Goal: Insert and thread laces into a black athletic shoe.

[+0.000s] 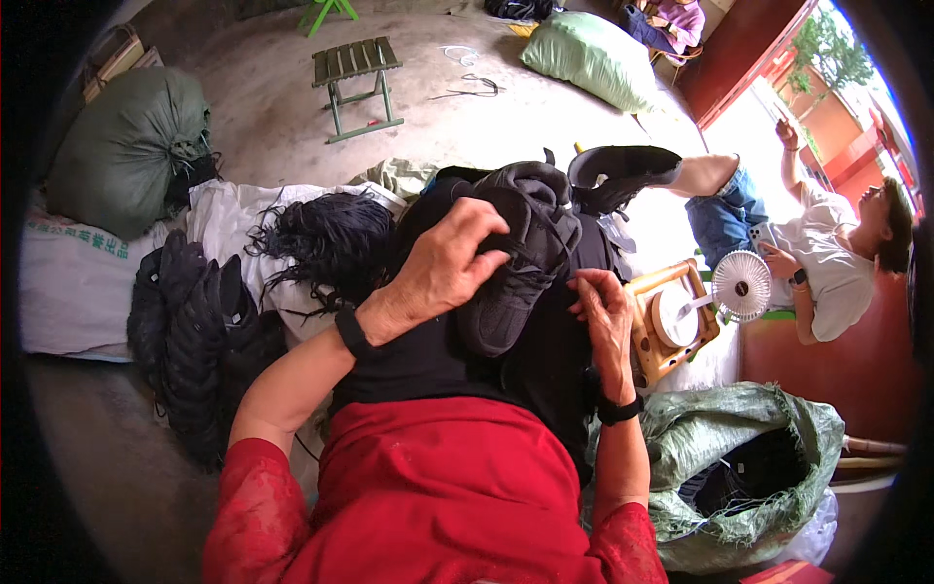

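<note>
A black lace-up shoe (509, 302) rests on my lap, its toe toward me. My left hand (443, 261) is closed at the shoe's left side, thumb and fingers pinched on a black shoelace (525, 255). To the right of the shoe, a little apart from it, is my right hand (603, 316). Its fingers are curled in toward the thumb, and what they hold, if anything, is too small to make out. Just beyond the lap, another black shoe (623, 175) shows at the end of a seated person's bare leg.
Black shoes (190, 321) are stacked at my left beside a heap of black laces (326, 238). On the right stand a bamboo stool (647, 362), a small white fan (741, 286) and an open green sack (671, 414). A folding stool (357, 60) and stuffed sacks lie farther off.
</note>
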`<state>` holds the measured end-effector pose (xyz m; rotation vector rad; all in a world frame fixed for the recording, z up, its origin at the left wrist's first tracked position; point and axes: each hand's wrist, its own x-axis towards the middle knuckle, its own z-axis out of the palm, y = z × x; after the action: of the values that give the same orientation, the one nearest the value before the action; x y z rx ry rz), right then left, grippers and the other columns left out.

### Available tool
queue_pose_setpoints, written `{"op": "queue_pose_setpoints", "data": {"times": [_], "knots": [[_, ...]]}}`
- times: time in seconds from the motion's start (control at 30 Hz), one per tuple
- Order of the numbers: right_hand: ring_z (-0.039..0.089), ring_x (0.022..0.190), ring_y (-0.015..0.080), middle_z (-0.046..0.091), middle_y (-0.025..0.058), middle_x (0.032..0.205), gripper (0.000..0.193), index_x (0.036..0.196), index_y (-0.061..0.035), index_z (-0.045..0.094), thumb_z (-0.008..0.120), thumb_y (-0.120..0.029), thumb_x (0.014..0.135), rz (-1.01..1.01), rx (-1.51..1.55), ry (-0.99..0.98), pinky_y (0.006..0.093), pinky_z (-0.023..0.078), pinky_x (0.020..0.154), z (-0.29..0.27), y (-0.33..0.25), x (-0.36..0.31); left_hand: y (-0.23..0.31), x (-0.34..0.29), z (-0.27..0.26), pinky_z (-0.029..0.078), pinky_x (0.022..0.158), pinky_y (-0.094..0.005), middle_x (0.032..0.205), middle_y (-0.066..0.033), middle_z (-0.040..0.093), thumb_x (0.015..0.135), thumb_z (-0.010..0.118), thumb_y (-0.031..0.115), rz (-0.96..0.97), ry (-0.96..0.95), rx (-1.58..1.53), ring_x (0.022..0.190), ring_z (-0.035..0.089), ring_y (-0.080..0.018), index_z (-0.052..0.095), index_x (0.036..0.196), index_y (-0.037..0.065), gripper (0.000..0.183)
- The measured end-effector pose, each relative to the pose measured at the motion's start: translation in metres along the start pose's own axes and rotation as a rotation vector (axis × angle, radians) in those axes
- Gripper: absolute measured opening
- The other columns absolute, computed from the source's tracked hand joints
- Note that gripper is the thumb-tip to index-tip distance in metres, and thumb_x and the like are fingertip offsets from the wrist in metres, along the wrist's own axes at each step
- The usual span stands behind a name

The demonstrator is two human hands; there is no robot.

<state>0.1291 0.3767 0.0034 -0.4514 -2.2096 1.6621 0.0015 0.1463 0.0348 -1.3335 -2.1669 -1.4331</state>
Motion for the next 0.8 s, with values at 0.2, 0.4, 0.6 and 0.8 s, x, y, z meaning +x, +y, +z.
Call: {"op": "queue_pose_setpoints", "data": {"times": [0.2,0.4,0.6,0.8], "knots": [[0.059,0.068,0.0083,0.069,0.0048,0.091,0.018,0.107,-0.0023,0.064,0.059,-0.017,0.098,-0.023,-0.008,-0.004,0.0221,0.048,0.061,0.000,0.001,0.000,0.014,0.010,0.014,0.055,0.076,-0.0352,0.107,-0.0076,0.055,0.075,0.075,0.012,0.307,-0.071,0.474,0.099,0.059,-0.0259,0.060,0.093,0.006,0.024],[0.059,0.068,0.0080,0.070,0.0053,0.093,0.018,0.107,-0.0021,0.064,0.059,-0.017,0.098,-0.015,0.002,-0.002,0.0219,0.048,0.061,-0.001,0.003,-0.002,0.005,0.010,0.014,0.052,0.076,-0.0339,0.103,-0.0104,0.055,0.078,0.068,0.004,0.080,-0.020,0.098,0.095,0.057,-0.0252,0.056,0.080,0.002,0.012],[0.059,0.069,0.0075,0.070,0.0053,0.093,0.019,0.108,-0.0021,0.064,0.058,-0.017,0.098,-0.027,0.002,-0.002,0.0217,0.048,0.061,-0.002,0.006,-0.001,-0.013,0.019,0.000,0.044,0.086,-0.0312,0.100,-0.0094,0.056,0.084,0.064,0.013,-0.353,-0.197,-0.307,0.093,0.056,-0.0202,0.062,0.085,-0.002,0.015],[0.059,0.065,0.0078,0.070,0.0065,0.090,0.016,0.108,-0.0014,0.064,0.058,-0.012,0.098,-0.077,0.048,0.078,0.0215,0.048,0.058,0.005,-0.010,-0.007,-0.014,0.017,-0.002,0.048,0.080,-0.0323,0.097,-0.0113,0.058,0.081,0.069,0.015,-0.249,-0.214,-0.228,0.093,0.059,-0.0217,0.066,0.084,0.000,0.015]]}}
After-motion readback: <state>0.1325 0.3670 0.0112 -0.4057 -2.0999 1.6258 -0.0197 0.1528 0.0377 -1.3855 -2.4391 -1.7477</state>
